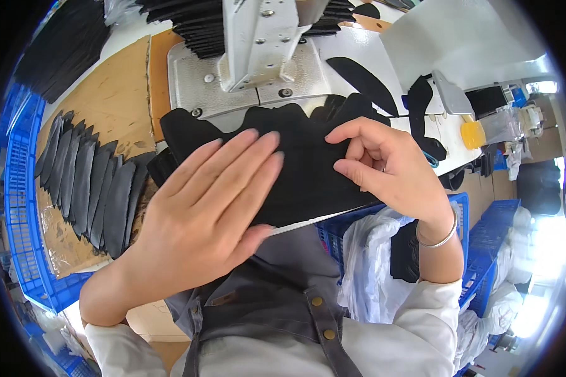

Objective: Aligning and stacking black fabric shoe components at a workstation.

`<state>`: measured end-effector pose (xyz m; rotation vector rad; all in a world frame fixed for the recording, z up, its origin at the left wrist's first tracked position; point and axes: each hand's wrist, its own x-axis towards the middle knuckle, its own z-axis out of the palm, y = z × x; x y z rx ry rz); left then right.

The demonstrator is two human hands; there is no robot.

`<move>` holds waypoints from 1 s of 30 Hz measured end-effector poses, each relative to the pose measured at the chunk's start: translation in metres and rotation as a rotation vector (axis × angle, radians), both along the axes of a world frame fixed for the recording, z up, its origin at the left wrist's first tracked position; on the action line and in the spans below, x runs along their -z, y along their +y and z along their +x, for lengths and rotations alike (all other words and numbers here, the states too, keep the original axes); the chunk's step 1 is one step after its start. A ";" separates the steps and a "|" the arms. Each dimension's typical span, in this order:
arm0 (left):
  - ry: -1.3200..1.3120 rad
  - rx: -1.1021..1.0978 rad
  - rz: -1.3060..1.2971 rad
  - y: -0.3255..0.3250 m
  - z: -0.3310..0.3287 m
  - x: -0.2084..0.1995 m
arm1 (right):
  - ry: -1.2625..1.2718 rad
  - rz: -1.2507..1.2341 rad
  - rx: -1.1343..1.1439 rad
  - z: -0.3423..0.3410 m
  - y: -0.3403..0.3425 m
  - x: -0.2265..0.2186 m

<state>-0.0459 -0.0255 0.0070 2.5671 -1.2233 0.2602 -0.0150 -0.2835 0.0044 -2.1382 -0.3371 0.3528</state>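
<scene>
A black fabric piece [302, 169] with a wavy far edge lies in front of me on the machine bed. My left hand [207, 204] rests flat on its left part, fingers stretched out side by side. Over its right part is my right hand [383, 160], palm turned inward. Its index finger and thumb stand apart with a gap between them, and the other fingers are curled. I see nothing held in it. Just beyond the fabric stands a white sewing machine [258, 44], fixed on a metal bed plate [195, 78].
To the left, a row of black cut pieces [88, 182] overlaps on brown cardboard [107, 94], beside a blue crate [28, 207]. A curved black piece [361, 81] lies on the right of the table. White plastic bags [374, 270] hang below at right.
</scene>
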 end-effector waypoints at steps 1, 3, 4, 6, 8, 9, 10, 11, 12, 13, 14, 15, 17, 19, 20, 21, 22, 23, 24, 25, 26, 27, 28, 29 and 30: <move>0.044 0.048 -0.027 -0.007 0.006 -0.001 | -0.009 0.026 0.011 0.000 0.000 0.001; 0.096 0.174 0.000 -0.015 0.017 0.012 | -0.008 0.012 0.008 0.000 0.001 -0.001; 0.093 0.198 0.015 -0.021 0.021 0.018 | -0.009 0.002 0.001 0.000 -0.001 -0.004; 0.096 0.229 0.033 -0.028 0.023 0.023 | -0.020 0.012 -0.019 -0.001 -0.005 -0.002; 0.120 0.225 0.063 -0.027 0.024 0.027 | -0.049 0.004 -0.039 -0.001 -0.006 0.001; 0.129 0.231 0.060 -0.028 0.025 0.029 | -0.085 -0.002 -0.067 -0.001 -0.006 0.002; 0.123 0.231 0.079 -0.027 0.025 0.028 | -0.098 -0.017 -0.082 -0.001 -0.007 0.002; 0.117 0.230 0.097 -0.027 0.025 0.027 | -0.090 -0.019 -0.082 -0.002 -0.007 0.004; 0.124 0.230 0.094 -0.027 0.026 0.028 | -0.129 -0.007 -0.068 -0.004 -0.007 0.007; 0.133 0.232 0.096 -0.027 0.026 0.028 | -0.170 0.005 -0.055 -0.006 -0.006 0.009; 0.141 0.234 0.097 -0.027 0.027 0.028 | -0.164 0.004 -0.056 -0.007 -0.006 0.009; 0.146 0.233 0.095 -0.028 0.027 0.028 | -0.202 -0.021 -0.056 -0.008 -0.006 0.009; 0.137 0.229 0.110 -0.028 0.026 0.027 | -0.237 -0.044 -0.059 -0.010 -0.004 0.011; 0.144 0.225 0.110 -0.027 0.026 0.027 | -0.334 -0.101 -0.061 -0.012 -0.002 0.012; 0.148 0.223 0.111 -0.027 0.025 0.026 | -0.336 -0.102 -0.064 -0.012 -0.002 0.013; 0.145 0.219 0.109 -0.027 0.024 0.026 | -0.367 -0.119 -0.084 -0.013 -0.004 0.015; 0.141 0.226 0.113 -0.027 0.025 0.026 | -0.402 -0.136 -0.105 -0.012 -0.004 0.015; 0.135 0.233 0.118 -0.026 0.025 0.026 | -0.410 -0.138 -0.111 -0.012 -0.003 0.013; 0.162 0.235 0.096 -0.026 0.024 0.027 | -0.460 -0.251 -0.089 -0.015 -0.002 0.011; 0.149 0.224 0.095 -0.026 0.024 0.026 | -0.518 -0.361 -0.070 -0.017 0.000 0.008; 0.162 0.231 0.102 -0.026 0.023 0.026 | -0.482 -0.419 -0.022 -0.022 -0.001 0.008; 0.176 0.238 0.109 -0.025 0.023 0.025 | -0.498 -0.419 -0.030 -0.027 0.000 0.012; 0.204 0.242 0.067 -0.025 0.022 0.024 | -0.585 -0.449 0.091 -0.031 0.002 0.015; 0.182 0.229 0.066 -0.025 0.022 0.025 | -0.672 -0.474 0.212 -0.034 0.003 0.019; 0.192 0.239 0.060 -0.024 0.022 0.026 | -0.692 -0.489 0.292 -0.035 0.004 0.022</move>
